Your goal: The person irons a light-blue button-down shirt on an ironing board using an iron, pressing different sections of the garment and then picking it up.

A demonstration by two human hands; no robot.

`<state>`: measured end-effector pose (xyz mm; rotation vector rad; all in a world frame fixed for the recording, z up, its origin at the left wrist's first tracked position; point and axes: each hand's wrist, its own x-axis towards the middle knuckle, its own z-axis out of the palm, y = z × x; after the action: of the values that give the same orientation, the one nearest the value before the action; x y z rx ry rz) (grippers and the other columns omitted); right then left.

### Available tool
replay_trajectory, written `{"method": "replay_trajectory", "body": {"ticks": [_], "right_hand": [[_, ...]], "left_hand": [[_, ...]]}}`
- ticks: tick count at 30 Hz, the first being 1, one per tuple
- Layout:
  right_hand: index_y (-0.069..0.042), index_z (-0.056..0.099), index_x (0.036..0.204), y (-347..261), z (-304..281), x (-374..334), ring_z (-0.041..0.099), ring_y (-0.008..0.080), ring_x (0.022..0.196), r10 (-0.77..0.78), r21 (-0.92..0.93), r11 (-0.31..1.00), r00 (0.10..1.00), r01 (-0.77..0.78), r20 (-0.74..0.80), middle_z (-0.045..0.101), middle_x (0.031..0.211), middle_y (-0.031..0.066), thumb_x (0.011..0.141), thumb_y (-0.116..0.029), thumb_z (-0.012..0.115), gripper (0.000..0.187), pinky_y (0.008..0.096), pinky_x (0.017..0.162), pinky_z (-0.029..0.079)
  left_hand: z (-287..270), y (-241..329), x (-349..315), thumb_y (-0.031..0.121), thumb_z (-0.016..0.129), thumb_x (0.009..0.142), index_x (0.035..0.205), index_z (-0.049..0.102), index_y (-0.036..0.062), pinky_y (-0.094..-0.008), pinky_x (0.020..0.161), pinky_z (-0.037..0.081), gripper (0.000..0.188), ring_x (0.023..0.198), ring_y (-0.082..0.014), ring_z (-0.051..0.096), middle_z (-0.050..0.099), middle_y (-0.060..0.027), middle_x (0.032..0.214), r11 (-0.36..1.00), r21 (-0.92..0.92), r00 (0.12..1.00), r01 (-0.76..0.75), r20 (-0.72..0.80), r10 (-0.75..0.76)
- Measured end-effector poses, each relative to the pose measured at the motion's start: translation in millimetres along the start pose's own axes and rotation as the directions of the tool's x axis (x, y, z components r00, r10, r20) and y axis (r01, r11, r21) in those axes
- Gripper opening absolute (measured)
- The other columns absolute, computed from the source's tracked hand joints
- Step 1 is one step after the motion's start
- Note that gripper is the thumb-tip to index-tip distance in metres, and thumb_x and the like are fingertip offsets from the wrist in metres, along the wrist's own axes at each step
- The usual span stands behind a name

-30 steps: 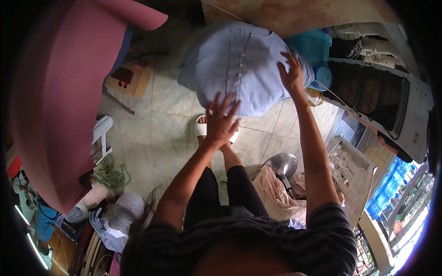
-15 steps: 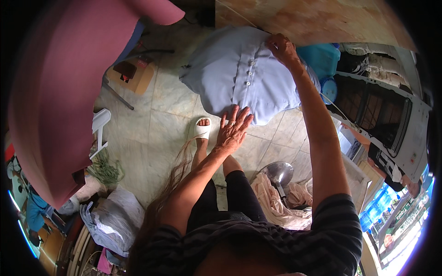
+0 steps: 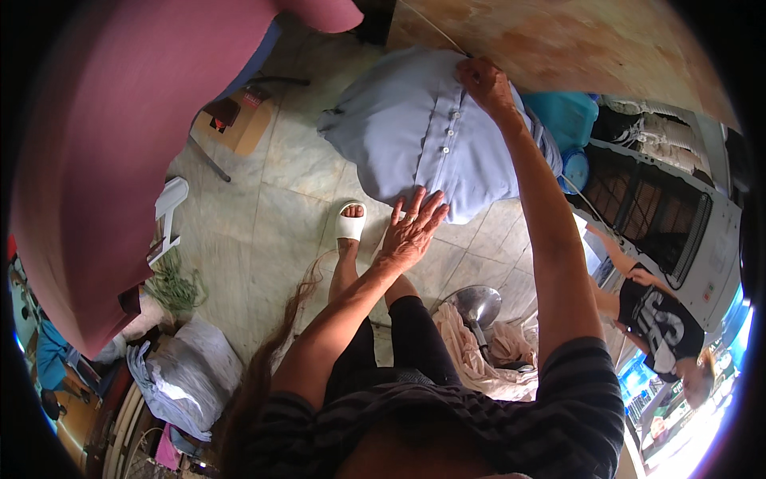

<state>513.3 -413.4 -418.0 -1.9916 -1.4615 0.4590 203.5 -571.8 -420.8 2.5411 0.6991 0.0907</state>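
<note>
A light blue buttoned shirt (image 3: 391,128) hangs spread out before me, its placket with white buttons running from top to bottom. My right hand (image 3: 488,86) reaches to its upper edge with curled fingers, closed on the cloth there. What lies inside that grip is hidden. Lower down, my left hand (image 3: 412,233) rests against the hem beside the placket, fingers stretched and spread.
A pink padded board (image 3: 104,152) fills the left side, with a cardboard box (image 3: 247,128) beyond it. To the right are a teal container (image 3: 558,116), a grey-framed appliance (image 3: 678,215) and a person in a black shirt (image 3: 658,319). A lamp-like metal dish (image 3: 475,303) lies on beige cloth (image 3: 459,343).
The person at the right has come further into view. My view has shifted slightly, while both hands keep their places on the shirt.
</note>
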Motion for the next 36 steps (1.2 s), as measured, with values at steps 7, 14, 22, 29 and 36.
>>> {"method": "replay_trajectory", "body": {"ticks": [7,14,22,29,36], "right_hand": [[-0.011,0.071,0.098,13.0,0.4,9.0,0.069,0.0332,0.091,0.163,0.003,0.987,0.987,-0.163,-0.015,0.071,0.095,0.0153,0.084,-0.025,0.066,0.02,0.0413,0.082,0.053],[-0.006,0.064,0.108,3.3,6.2,13.8,0.06,0.044,0.104,0.127,-0.279,0.956,0.984,-0.088,0.125,0.065,0.11,0.0219,0.095,-0.034,0.056,0.032,0.049,0.088,0.048],[-0.007,0.07,0.096,-74.8,27.6,-146.5,0.068,0.0263,0.094,-0.416,0.14,0.908,0.82,0.394,0.392,0.071,0.099,0.0105,0.087,-0.007,0.069,0.009,0.0349,0.082,0.053],[-0.006,0.067,0.111,-327.2,27.1,-229.2,0.061,0.0088,0.082,-0.203,0.346,0.915,0.502,-0.209,0.84,0.068,0.093,0.0006,0.093,-0.009,0.066,0.018,0.0257,0.07,0.05],[-0.003,0.066,0.108,-542.9,26.8,-149.6,0.063,0.01,0.082,-0.543,0.631,0.776,0.529,0.019,0.652,0.068,0.092,0.0027,0.092,-0.002,0.064,0.016,0.0256,0.075,0.052]], "left_hand": [[-9.0,0.2,7.8,0.018,0.07,0.082,0.15,0.039,0.0211,-0.0576,0.118,0.018,0.075,0.152,-0.0301,0.014,0.019,0.0,0.164,0.998,-0.062,1.0,0.0,0.005,0.0],[-36.9,-4.1,-2.6,0.022,0.069,0.083,0.152,0.037,0.0173,-0.0585,0.118,0.02,0.076,0.152,-0.0352,0.01,0.013,-0.008,0.165,0.994,-0.104,0.994,-0.031,0.106,0.042],[-86.6,-25.9,-139.8,0.025,0.073,0.08,0.137,0.051,0.0163,-0.052,0.105,0.039,0.061,0.14,-0.0349,0.036,0.043,-0.0092,0.147,0.943,-0.092,0.945,0.318,-0.049,-0.324],[-125.1,-96.2,-290.7,0.027,0.066,0.081,0.135,0.054,0.0207,-0.0569,0.101,0.039,0.056,0.127,-0.0335,0.052,0.06,-0.0107,0.128,0.557,-0.177,0.582,0.812,0.32,-0.747],[-160.2,-204.4,-410.0,0.032,0.069,0.081,0.123,0.065,0.0135,-0.0428,0.088,0.052,0.045,0.101,-0.035,0.067,0.071,-0.0157,0.107,0.319,-0.513,0.402,0.797,0.056,-0.914]]}}
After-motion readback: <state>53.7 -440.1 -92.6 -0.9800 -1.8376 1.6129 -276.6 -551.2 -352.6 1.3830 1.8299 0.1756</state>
